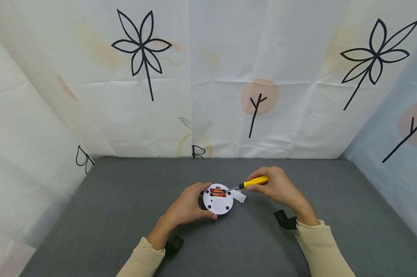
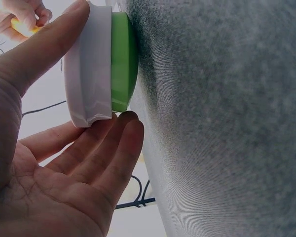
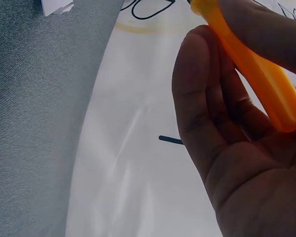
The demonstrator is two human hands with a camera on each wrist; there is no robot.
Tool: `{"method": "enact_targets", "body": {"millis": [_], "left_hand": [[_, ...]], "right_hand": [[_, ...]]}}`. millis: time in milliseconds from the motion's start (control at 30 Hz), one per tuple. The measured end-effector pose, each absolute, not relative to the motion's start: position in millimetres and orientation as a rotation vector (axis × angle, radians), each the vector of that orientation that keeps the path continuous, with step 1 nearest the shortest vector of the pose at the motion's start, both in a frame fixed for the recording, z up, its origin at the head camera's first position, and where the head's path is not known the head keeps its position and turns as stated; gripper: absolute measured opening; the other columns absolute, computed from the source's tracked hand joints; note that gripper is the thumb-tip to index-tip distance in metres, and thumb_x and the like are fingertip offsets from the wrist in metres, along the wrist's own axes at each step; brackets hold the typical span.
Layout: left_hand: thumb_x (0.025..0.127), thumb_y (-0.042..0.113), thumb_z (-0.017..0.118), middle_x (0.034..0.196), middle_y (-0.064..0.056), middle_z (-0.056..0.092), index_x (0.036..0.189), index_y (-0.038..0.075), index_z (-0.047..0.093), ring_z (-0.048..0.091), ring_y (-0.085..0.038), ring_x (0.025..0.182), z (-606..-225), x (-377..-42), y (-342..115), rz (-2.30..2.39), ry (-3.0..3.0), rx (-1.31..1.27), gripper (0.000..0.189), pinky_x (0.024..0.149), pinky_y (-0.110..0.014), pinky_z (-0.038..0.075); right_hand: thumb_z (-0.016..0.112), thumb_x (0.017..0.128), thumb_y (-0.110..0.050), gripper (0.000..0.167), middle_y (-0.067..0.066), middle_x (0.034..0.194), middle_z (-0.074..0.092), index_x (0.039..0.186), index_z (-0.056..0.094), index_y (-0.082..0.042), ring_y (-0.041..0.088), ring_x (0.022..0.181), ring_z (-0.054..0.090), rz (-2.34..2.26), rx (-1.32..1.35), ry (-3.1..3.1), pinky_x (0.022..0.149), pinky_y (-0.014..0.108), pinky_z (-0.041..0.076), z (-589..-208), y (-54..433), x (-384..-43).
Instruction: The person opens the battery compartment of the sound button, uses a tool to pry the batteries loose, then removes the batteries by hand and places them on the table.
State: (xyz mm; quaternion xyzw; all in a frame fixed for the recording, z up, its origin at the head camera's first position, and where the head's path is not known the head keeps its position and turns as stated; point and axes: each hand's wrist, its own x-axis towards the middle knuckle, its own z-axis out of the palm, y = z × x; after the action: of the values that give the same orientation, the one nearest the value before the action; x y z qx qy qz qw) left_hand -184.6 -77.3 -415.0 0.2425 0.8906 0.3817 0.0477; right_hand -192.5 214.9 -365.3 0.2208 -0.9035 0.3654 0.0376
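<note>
A round white battery-powered device [image 1: 218,206] lies with its battery side up on the grey table, and its green underside [image 2: 121,59] shows in the left wrist view. My left hand [image 1: 189,204] grips its rim between thumb and fingers. Two red-and-black batteries [image 1: 217,192] sit side by side in the open compartment. My right hand [image 1: 277,186] holds a screwdriver [image 1: 258,181] by its yellow handle, also seen as a yellow handle [image 3: 259,69] in the right wrist view. The metal tip reaches the compartment's right edge; whether it touches a battery I cannot tell.
A small white battery cover [image 1: 239,196] lies just right of the device. The grey table [image 1: 125,192] ends at white printed cloth walls [image 1: 215,46] at the back and sides. Black wrist straps [image 1: 285,220] with camera mounts sit below both hands.
</note>
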Motion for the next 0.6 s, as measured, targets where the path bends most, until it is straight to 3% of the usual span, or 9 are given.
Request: {"method": "enact_targets", "body": {"millis": [600], "left_hand": [[0.068, 0.026, 0.097, 0.136, -0.016, 0.060, 0.142, -0.003, 0.054, 0.056, -0.031, 0.124, -416.8, -185.6, -77.2, 1.176, 2.736, 0.732, 0.090, 0.102, -0.050, 0.045]], "right_hand": [[0.081, 0.087, -0.010, 0.015, 0.004, 0.095, 0.072, 0.101, 0.078, -0.005, 0.013, 0.075, 0.059, 1.084, 0.628, -2.846, 0.064, 0.028, 0.052, -365.5, 204.4, -191.9]]}}
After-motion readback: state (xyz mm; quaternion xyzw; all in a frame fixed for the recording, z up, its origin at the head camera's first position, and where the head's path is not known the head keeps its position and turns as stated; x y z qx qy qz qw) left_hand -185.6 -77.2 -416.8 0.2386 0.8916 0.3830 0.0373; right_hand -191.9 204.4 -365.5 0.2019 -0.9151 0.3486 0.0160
